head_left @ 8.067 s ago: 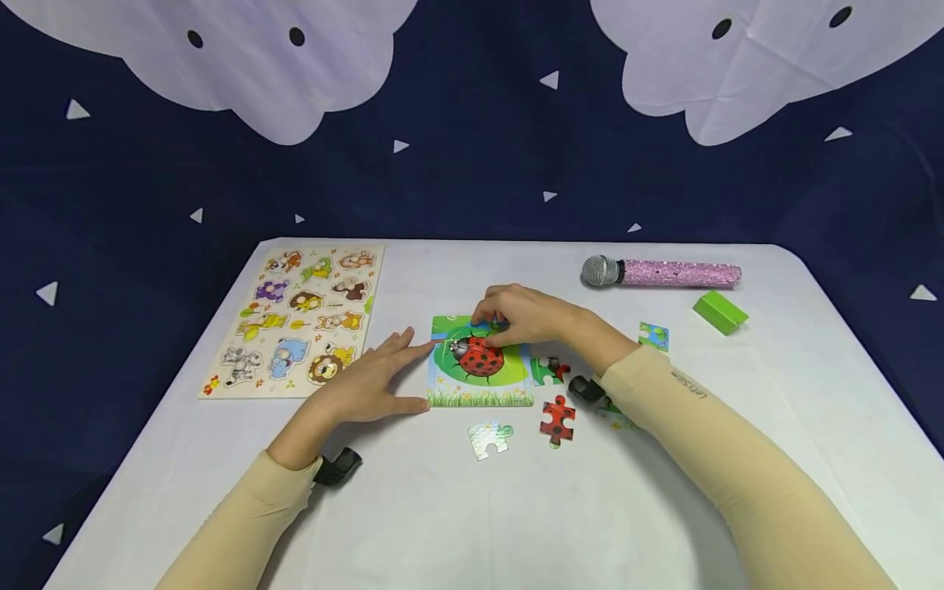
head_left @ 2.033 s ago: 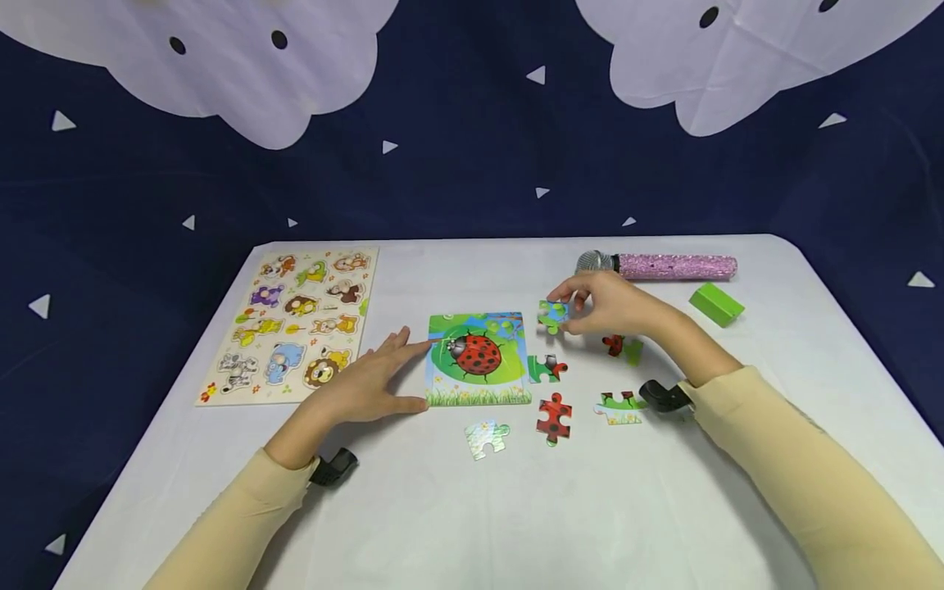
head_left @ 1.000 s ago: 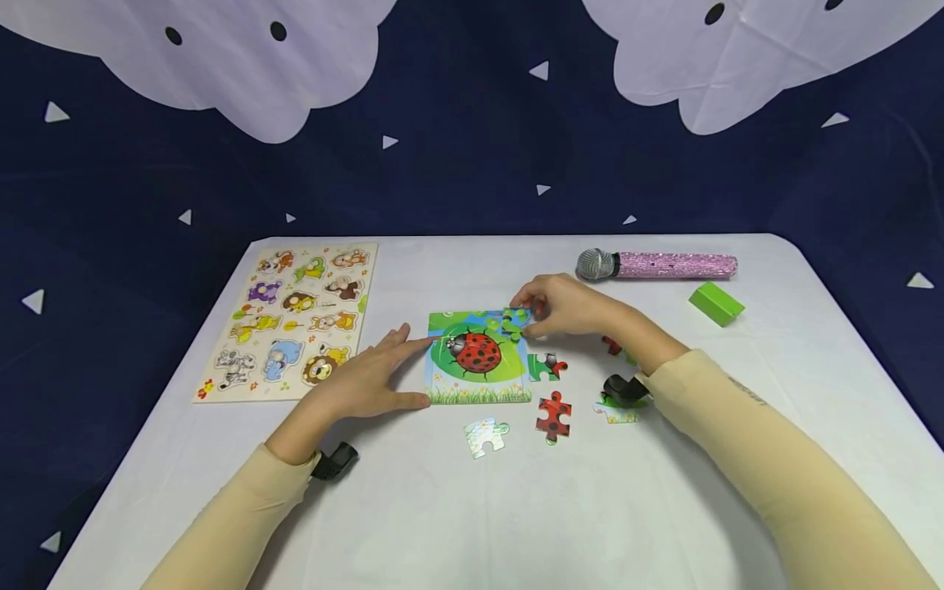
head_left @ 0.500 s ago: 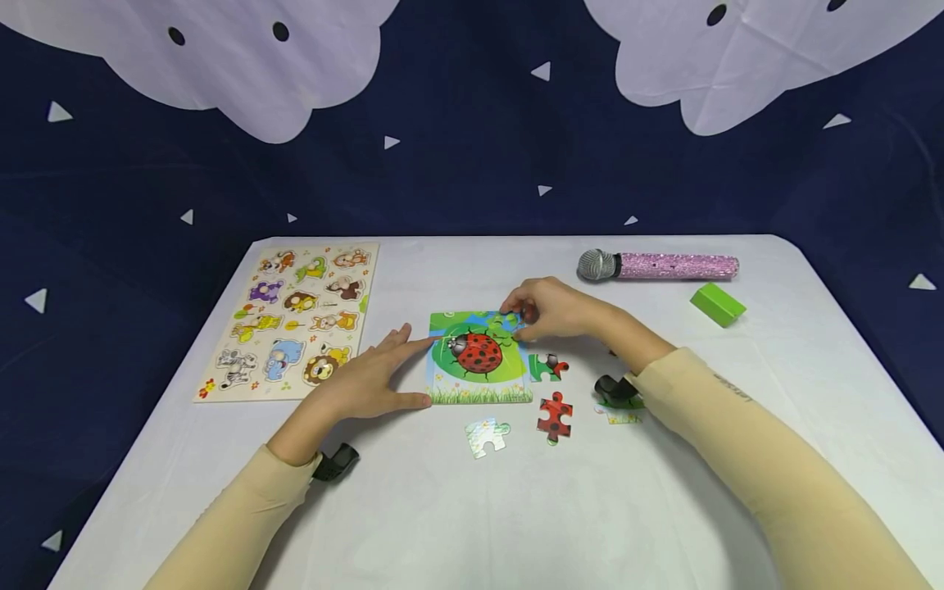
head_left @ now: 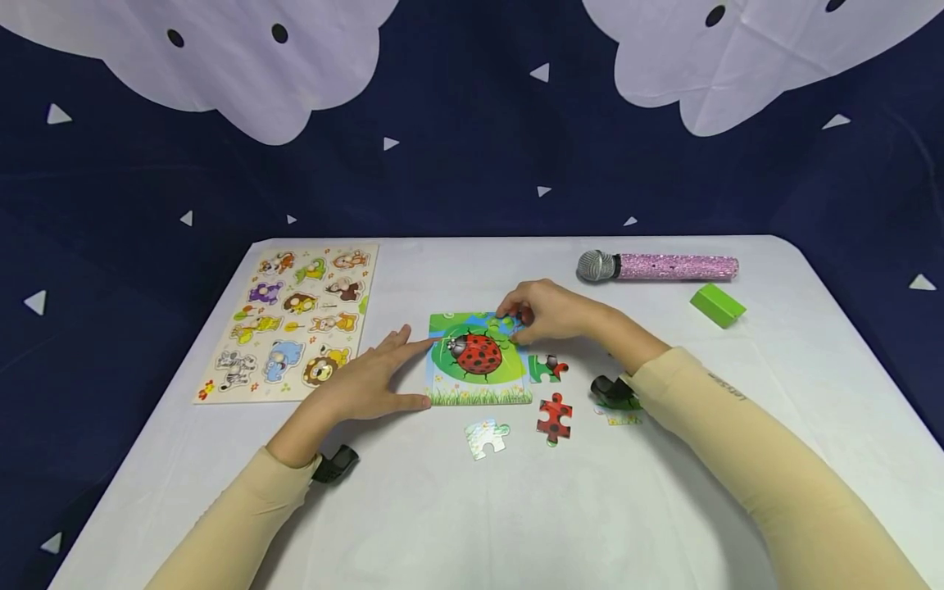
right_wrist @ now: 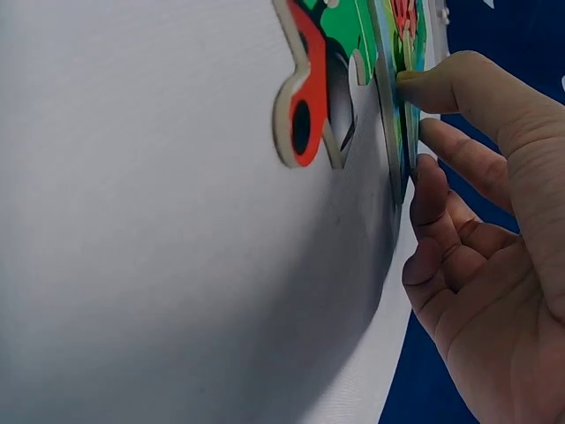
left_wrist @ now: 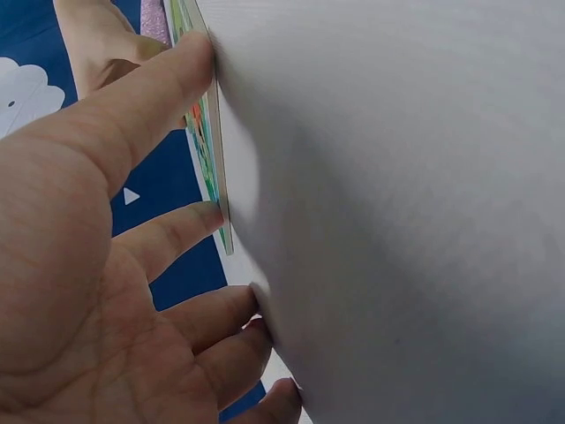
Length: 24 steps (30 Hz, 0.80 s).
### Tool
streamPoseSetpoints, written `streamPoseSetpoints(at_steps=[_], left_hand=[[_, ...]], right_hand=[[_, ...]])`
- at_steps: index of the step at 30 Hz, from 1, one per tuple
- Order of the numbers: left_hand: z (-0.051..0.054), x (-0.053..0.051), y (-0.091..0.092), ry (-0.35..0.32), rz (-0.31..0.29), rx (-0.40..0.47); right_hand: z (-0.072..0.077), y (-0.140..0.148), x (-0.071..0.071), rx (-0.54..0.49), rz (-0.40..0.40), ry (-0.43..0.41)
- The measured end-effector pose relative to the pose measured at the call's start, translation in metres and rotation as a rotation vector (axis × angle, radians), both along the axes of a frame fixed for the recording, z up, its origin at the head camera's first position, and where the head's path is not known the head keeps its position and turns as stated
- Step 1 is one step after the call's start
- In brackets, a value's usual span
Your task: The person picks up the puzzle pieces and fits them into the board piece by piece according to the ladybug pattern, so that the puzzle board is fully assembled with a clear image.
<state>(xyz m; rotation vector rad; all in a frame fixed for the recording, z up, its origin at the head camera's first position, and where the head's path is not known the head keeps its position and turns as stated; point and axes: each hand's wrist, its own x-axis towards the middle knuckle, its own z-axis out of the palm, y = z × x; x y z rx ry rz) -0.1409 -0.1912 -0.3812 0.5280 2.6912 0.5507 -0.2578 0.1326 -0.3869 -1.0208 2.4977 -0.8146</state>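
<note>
A ladybug puzzle board [head_left: 479,398] lies on the white table, its picture facing up. My left hand [head_left: 369,381] rests at the board's left edge, thumb and fingers extended; in the left wrist view, the thumb [left_wrist: 168,84] touches the board's side. At the upper right corner, my right hand [head_left: 556,310] pinches a blue-green puzzle piece [head_left: 505,325] over the board. Close to the board lie a green piece with a red end [head_left: 544,369], a red spotted piece [head_left: 554,418] and a pale piece [head_left: 487,438]. A grassy piece [head_left: 624,416] is partly hidden by the right wrist camera.
An animal puzzle board [head_left: 295,324] lies at the left of the table. At the back right are a pink glittery microphone [head_left: 674,266] and a green block [head_left: 718,305]. A dark blue cloth with clouds [head_left: 472,164] hangs behind.
My right hand picked up the blue-green piece from the table's right and carried it left onto the board's upper right corner, shifting slightly left in the last second. My left hand stayed put.
</note>
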Motion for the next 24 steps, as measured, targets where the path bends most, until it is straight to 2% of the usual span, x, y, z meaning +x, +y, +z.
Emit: streamPoseSetpoints(at_steps=[24], left_hand=[[-0.0014, 0.0, -0.0005, 0.003, 0.008, -0.008]], right_hand=[[0.0062, -0.0047, 0.0003, 0.067, 0.008, 0.013]])
